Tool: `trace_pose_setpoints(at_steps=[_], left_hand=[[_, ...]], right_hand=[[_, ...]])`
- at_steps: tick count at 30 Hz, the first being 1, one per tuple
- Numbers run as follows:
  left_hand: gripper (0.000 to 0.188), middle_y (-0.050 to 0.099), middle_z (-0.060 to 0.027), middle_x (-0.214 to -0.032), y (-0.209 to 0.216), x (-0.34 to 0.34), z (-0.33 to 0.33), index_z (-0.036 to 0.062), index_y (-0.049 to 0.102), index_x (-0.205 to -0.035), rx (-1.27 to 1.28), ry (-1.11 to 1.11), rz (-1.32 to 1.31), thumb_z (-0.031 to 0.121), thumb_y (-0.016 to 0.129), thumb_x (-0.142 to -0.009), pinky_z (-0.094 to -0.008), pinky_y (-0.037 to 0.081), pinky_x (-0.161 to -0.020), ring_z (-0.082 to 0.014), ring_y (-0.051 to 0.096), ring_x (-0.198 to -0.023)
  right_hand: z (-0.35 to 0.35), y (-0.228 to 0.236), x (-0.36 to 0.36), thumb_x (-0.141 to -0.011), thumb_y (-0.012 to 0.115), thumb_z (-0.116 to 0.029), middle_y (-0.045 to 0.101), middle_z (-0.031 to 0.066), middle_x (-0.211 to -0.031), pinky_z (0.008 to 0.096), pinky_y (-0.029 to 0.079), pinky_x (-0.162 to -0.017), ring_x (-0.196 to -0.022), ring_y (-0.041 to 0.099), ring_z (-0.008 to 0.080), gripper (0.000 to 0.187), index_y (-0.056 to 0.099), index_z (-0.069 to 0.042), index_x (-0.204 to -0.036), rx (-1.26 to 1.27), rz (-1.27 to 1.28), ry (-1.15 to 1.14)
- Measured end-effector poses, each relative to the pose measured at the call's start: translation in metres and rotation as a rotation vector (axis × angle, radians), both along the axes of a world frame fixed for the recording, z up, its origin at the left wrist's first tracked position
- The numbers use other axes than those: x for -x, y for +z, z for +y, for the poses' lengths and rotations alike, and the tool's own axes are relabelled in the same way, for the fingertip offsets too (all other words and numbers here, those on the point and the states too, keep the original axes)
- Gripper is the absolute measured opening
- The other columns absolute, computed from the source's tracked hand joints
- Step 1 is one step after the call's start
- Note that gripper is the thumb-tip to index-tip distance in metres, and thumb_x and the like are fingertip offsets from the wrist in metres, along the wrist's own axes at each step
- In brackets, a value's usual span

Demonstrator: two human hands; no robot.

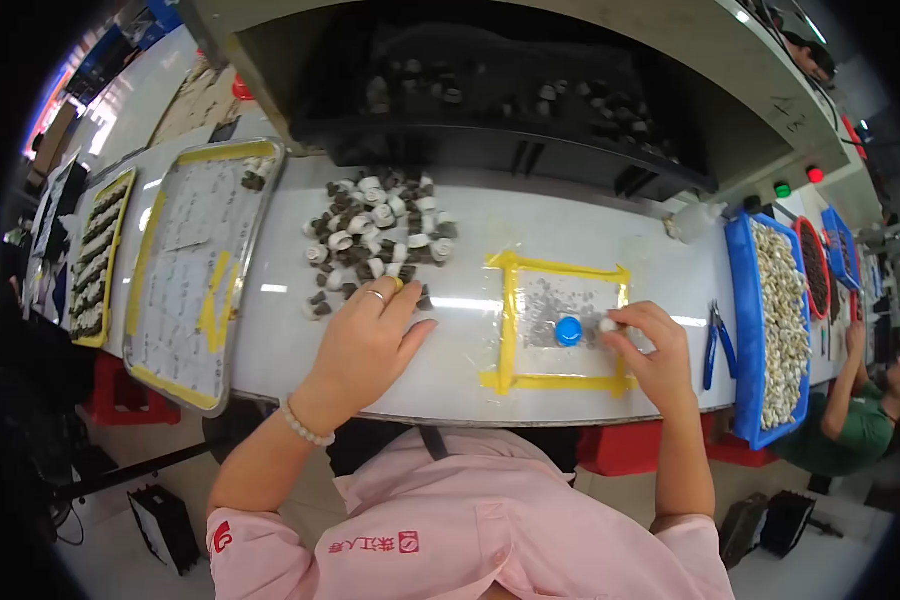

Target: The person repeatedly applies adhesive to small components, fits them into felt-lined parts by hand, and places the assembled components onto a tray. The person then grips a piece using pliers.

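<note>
A loose pile of small white-and-dark-grey parts [380,218] lies on the white bench, left of centre. My left hand [363,345] reaches over its near edge, fingertips touching the closest parts and the thumb standing apart. Something yellow shows at one fingertip. On the right, my right hand [660,355] pinches a small white piece [608,325] between thumb and fingers. It is held over the right side of a work area framed in yellow tape [508,320]. Inside that frame sit a round blue cap [568,331] and many tiny greyish bits [548,305].
Blue-handled pliers [718,345] and a blue bin of pale small pieces [778,330] are at right. A clear bottle [695,222] stands behind. Taped trays [185,270] lie at left. A black-lined shelf [510,140] overhangs the back. Another person [855,420] works far right.
</note>
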State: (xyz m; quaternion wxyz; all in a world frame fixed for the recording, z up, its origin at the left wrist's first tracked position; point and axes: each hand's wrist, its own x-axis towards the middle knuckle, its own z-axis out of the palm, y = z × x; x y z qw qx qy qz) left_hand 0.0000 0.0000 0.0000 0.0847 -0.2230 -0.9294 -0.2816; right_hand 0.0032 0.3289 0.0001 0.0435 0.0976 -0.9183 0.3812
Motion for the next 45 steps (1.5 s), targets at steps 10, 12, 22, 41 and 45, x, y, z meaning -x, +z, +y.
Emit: trace_pose_setpoints(at_steps=[10,12,22,41,45], left_hand=[[0.030,0.055,-0.0176,-0.107,-0.011,-0.003,0.023,-0.0025,0.060,-0.103,0.011,-0.269,0.039,-0.004,0.056,-0.073,-0.0381,0.047,-0.078,-0.0308,0.054,-0.090],[0.030,0.056,-0.0186,-0.108,-0.010,-0.002,0.021,-0.0008,0.061,-0.103,-0.021,-0.322,0.100,-0.002,0.059,-0.073,-0.0381,0.046,-0.078,-0.0310,0.053,-0.088],[0.031,0.053,-0.0179,-0.096,-0.017,-0.013,0.047,-0.0048,0.059,-0.093,-0.028,0.151,0.033,0.011,0.073,-0.072,-0.0394,0.046,-0.074,-0.0327,0.053,-0.087],[0.032,0.060,-0.0101,-0.106,-0.034,-0.045,0.062,-0.0056,0.055,-0.112,-1.295,-0.176,-0.742,-0.012,0.061,-0.081,-0.0263,0.052,-0.085,-0.0162,0.061,-0.098],[0.030,0.060,-0.0099,-0.106,-0.034,-0.045,0.064,-0.0048,0.056,-0.109,-1.334,-0.207,-0.734,-0.013,0.061,-0.081,-0.0274,0.052,-0.086,-0.0164,0.061,-0.098]], right_hand=[[-0.022,0.011,0.009,-0.071,0.071,-0.005,0.060,0.0079,-0.081,0.0332,0.050,-0.063,-0.073,0.059,0.0235,0.017,0.069,-0.002,-0.088,-0.157,0.172,0.302],[-0.023,0.010,0.010,-0.070,0.071,-0.005,0.059,0.0073,-0.080,0.0335,0.050,-0.064,-0.074,0.058,0.0226,0.016,0.068,-0.003,-0.085,-0.256,0.201,0.349],[-0.032,0.022,0.012,-0.070,0.072,-0.002,0.058,0.0070,-0.075,0.0327,0.049,-0.059,-0.068,0.057,0.0218,0.011,0.068,-0.002,-0.080,-0.390,0.198,0.397],[-0.032,0.002,-0.013,-0.075,0.070,0.001,0.065,0.0088,-0.092,0.0267,0.048,-0.071,-0.080,0.061,0.0171,0.023,0.069,-0.001,-0.098,0.376,-0.101,0.128],[-0.041,0.005,-0.019,-0.076,0.071,-0.001,0.065,0.0092,-0.093,0.0270,0.048,-0.074,-0.085,0.061,0.0177,0.025,0.069,-0.002,-0.101,0.592,-0.179,0.177]])
